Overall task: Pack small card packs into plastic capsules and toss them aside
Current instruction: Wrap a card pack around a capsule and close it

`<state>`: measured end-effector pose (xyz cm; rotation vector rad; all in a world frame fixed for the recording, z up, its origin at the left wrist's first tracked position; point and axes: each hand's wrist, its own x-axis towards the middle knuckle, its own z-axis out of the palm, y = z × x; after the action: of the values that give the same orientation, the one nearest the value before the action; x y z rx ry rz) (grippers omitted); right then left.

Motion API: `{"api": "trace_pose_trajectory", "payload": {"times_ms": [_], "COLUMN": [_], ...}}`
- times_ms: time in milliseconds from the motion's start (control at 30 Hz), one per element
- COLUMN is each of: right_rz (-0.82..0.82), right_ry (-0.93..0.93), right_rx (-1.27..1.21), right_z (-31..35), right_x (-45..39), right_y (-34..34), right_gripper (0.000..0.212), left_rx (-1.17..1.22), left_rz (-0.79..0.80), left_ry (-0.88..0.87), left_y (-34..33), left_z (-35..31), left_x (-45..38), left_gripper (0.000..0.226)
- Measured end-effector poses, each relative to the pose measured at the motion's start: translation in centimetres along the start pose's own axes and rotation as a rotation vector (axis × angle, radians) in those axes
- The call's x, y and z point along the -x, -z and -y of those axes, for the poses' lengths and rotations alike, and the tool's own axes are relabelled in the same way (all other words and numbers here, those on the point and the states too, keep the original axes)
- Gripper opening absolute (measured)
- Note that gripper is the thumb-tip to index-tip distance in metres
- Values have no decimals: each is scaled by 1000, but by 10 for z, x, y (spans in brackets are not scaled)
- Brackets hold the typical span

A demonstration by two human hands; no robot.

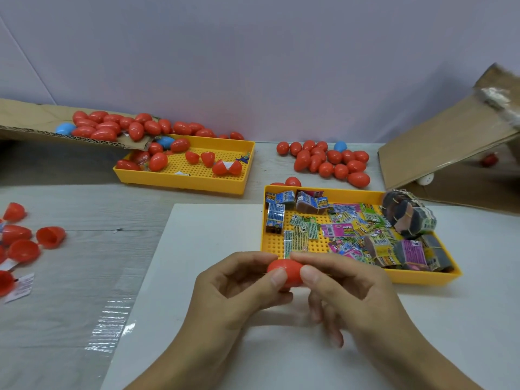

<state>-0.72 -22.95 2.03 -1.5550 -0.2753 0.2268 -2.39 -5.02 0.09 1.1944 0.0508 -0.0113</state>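
Observation:
A red plastic capsule (287,273) is held between both hands over the white board, low in the middle of the view. My left hand (228,294) pinches its left end with thumb and fingers. My right hand (349,288) pinches its right end the same way. Whether a card pack is inside the capsule is hidden. Just behind my hands, a yellow tray (422,277) holds several small colourful card packs (346,229) and banded bundles (408,218).
A second yellow tray (185,181) at the back left holds open and closed red capsules under a cardboard flap (36,119). A heap of closed red capsules (329,161) lies at the back. Open capsule halves (31,237) lie at the far left. A cardboard box (450,147) leans at the right.

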Motion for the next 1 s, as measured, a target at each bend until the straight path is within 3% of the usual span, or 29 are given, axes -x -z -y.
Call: {"api": "trace_pose_trajectory", "payload": {"times_ms": [133,1000], "right_rz": [-9,40], "right_ry": [-13,90], "right_rx": [-41,-9], "right_z": [2,-5], "right_x": [-1,0], "right_y": [-1,2], "right_gripper": [28,35], "left_rx": [15,-76], "left_rz": [45,69], "left_ry": [20,-88], "left_y": [3,-2], "left_z": [1,-3], "left_x": [-1,3], "left_gripper": [50,46]}}
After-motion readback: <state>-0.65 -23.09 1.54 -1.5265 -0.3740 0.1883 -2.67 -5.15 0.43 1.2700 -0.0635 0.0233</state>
